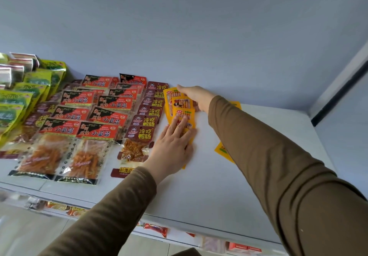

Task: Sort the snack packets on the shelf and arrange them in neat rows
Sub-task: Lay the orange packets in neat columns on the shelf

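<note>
A short row of overlapping yellow snack packets (180, 104) lies on the white shelf (219, 186), right of the brown packets. My left hand (173, 146) lies flat on the nearest yellow packets, fingers straight, pressing them down. My right hand (194, 96) reaches to the far end of the row and touches the rearmost yellow packet near the back wall; its fingertips are partly hidden. Further yellow packets (223, 151) peek out from under my right forearm.
Left of the yellow row stand a column of brown packets (146, 116), two columns of red-and-black packets (93, 120) and green bags (23, 96) at the far left. A lower shelf holds more snacks (157, 229). The shelf's side wall (338, 88) rises at right.
</note>
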Demonstrator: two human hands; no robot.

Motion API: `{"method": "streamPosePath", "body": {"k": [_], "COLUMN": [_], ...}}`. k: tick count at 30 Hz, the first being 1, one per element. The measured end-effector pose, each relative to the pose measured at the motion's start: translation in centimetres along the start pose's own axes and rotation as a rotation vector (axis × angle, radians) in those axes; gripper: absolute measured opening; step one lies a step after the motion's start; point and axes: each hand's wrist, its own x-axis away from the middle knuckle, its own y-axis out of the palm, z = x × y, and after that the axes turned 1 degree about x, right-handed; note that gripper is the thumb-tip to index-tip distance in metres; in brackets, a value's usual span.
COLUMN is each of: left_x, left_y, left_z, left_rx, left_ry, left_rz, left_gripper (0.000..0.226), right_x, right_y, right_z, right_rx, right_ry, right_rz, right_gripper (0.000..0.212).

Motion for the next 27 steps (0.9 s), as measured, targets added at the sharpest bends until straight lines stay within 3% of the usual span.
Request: {"method": "streamPosePath", "body": {"k": [4,7,12,15,19,23,27], "left_x": [0.4,1.4,3.2,3.2,2.9,2.9,3.0], "left_y": [-0.4,-0.3,0.2,0.5,1.2,1.2,1.3], "left_z": [0.3,1.1,2.0,2.1,2.1,2.1,2.0], "left_rx": [-0.001,0.011,0.037,0.101,0.139,0.11,0.12], "left_ry": [-0.011,-0.015,-0.055,-0.128,-0.152,-0.151,-0.15], "left_rz": [0.006,0.023,0.082,0.077,0.015,0.012,0.019], "left_gripper": [0.056,0.057,0.057,0.06,0.059,0.063,0.062], "right_x": [-0.6,0.2,1.9,2.3,1.9,1.6,1.4], "right_y": [0.3,0.2,0.2,0.4,1.2,2.0,1.0], "right_z": [0.4,0.7,0.6,-0.2,0.0,-0.2,0.0], "right_rx": [0.109,0.169,0.559,0.681,0.552,0.595,0.404], "right_ry": [-0.162,-0.12,-0.041,-0.038,-0.095,-0.137,-0.134], "right_rz": [0.108,0.011,-0.075,-0.048,-0.019,-0.027,-0.094], "right_gripper": [0.02,0.011,0.024,0.014,0.049,0.039,0.026]}}
